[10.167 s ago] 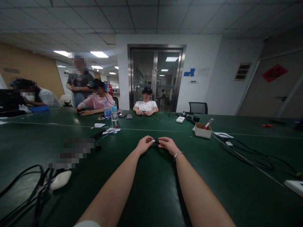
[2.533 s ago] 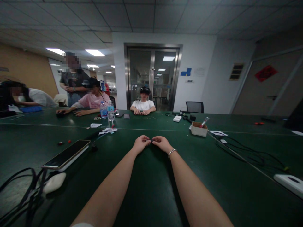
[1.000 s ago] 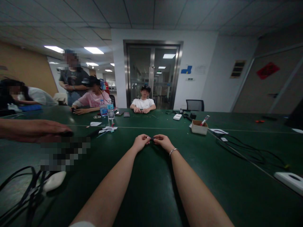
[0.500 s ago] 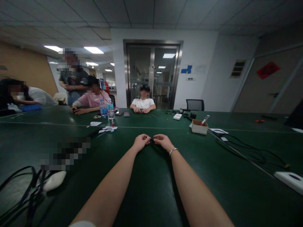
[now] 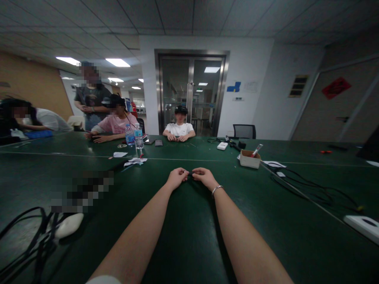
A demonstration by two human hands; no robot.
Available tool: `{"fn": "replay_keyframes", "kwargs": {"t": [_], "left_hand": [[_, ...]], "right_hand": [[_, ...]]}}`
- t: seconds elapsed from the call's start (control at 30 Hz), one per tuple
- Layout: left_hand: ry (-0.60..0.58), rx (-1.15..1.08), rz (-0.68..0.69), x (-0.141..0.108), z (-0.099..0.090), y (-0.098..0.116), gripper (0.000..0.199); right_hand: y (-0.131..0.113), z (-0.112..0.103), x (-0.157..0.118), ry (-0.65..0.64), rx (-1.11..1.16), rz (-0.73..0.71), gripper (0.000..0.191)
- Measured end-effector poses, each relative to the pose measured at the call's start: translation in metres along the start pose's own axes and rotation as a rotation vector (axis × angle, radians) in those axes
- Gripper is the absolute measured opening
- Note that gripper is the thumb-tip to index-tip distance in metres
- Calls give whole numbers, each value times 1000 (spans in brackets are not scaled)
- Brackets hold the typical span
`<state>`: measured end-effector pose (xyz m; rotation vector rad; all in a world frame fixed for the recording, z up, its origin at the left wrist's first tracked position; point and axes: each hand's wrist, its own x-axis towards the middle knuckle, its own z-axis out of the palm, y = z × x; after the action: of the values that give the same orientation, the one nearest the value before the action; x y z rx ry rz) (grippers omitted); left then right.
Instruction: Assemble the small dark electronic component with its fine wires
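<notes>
A small dark object (image 5: 190, 173) spans the gap between my hands, just above or on the green table (image 5: 189, 236). It is too small to tell what kind of thing it is. My left hand (image 5: 178, 178) pinches its left end between thumb and fingers. From the other side, my right hand (image 5: 204, 177) pinches the right end, a silver bracelet on its wrist. Both forearms reach forward over the tabletop, and the fingers partly hide the object.
Two water bottles (image 5: 138, 137) stand beyond on the left, near paper scraps (image 5: 135, 161). A small box (image 5: 250, 159) with a pen-like item sits right, beside black cables (image 5: 314, 185). More cables and a white mouse-like object (image 5: 69, 225) lie left. Several people are across the table.
My hands keep the same pinch at the same spot. Across the table, the person in pink has moved one hand slightly to the left and up.
</notes>
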<state>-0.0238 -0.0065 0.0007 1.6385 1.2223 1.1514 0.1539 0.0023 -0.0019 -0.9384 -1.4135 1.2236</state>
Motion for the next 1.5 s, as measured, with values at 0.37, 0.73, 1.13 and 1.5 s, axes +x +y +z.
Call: {"fn": "replay_keyframes", "kwargs": {"t": [0.37,0.73,1.13,1.5], "left_hand": [[7,20,-7,1,1,-1,24],[20,46,-31,3,2,-5,27],[41,35,-78,-3,3,7,30],[87,36,-134,2,7,8,34]], "right_hand": [[-2,0,-3,0,-40,-19,35],[-2,1,-3,7,-55,-20,37],[-3,0,-4,3,-49,-26,37],[-5,0,-4,35,-130,-85,38]]}}
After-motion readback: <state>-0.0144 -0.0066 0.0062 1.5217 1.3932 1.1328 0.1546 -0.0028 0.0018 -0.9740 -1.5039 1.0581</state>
